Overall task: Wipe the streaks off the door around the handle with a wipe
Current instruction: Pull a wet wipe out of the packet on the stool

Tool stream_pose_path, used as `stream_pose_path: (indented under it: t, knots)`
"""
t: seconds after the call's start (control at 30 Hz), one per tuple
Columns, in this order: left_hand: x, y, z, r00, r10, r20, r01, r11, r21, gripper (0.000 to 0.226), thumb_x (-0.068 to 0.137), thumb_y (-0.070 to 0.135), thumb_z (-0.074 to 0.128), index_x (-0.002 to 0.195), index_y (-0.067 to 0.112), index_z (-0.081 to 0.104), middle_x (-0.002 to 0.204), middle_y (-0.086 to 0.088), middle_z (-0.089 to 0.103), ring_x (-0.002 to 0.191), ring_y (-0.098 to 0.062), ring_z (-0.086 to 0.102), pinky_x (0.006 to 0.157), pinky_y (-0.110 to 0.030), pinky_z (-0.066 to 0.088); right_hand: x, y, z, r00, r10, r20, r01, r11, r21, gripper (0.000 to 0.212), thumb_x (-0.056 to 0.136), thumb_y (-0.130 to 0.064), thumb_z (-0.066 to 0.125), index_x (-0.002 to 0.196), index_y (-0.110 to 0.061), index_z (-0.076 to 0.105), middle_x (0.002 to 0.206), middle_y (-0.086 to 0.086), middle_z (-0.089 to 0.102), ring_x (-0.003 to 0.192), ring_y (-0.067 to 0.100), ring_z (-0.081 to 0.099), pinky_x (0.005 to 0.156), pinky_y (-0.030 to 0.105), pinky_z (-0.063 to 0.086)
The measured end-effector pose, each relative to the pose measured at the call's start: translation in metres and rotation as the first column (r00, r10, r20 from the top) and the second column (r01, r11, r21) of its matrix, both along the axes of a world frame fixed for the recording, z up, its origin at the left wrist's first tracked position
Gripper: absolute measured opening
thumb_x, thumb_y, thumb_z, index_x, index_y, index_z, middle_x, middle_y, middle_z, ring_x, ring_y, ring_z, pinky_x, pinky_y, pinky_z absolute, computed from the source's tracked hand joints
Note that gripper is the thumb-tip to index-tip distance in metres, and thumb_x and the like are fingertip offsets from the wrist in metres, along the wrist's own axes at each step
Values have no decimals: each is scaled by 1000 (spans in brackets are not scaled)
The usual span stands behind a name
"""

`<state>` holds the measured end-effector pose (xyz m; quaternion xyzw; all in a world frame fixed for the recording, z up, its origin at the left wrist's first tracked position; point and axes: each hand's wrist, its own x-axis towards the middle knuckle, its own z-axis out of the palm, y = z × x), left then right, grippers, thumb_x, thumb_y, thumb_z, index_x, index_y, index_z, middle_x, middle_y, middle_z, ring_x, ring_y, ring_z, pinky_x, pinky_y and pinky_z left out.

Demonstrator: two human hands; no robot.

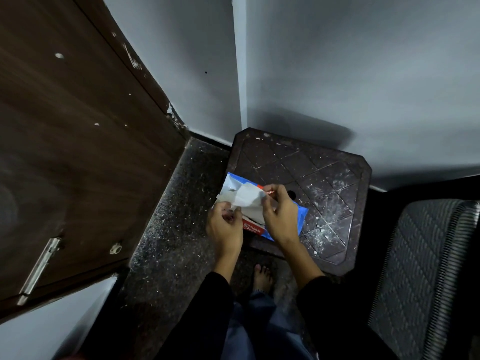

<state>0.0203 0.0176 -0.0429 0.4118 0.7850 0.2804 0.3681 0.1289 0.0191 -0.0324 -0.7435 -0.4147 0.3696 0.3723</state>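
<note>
- Left hand (225, 224), right hand (279, 216): fingers of both pinch a white wipe (246, 200), crumpled, partly unfolded.
- Wipes packet (298, 216): blue, open, on dusty brown stool (335, 178).
- Door (78, 141): dark wood, white-specked.

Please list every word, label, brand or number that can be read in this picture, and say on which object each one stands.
"OPTIONAL" (roughly; the first letters are hidden by the left hand): white print on the red label of the blue wipes pack.
A second line under it on the same label: too blurred to read.
Door, stool, chair and walls: no text visible.
</note>
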Motion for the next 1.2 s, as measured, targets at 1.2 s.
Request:
stream_pose_path:
  t: [1.2]
  knots:
    - [-67, -5, 199, 666, 292, 687, -465, 882, 76, 25, 86, -4, 53, 84, 14, 71, 71, 2, 72, 67, -11, 69, 54, -24, 54, -95, 24, 226, 818, 565, 103, -575, 802, 164, 31, 64, -4, 66, 83, -23, 50, 71, -9, 61, 68, 16, 61, 65, 36, 51]
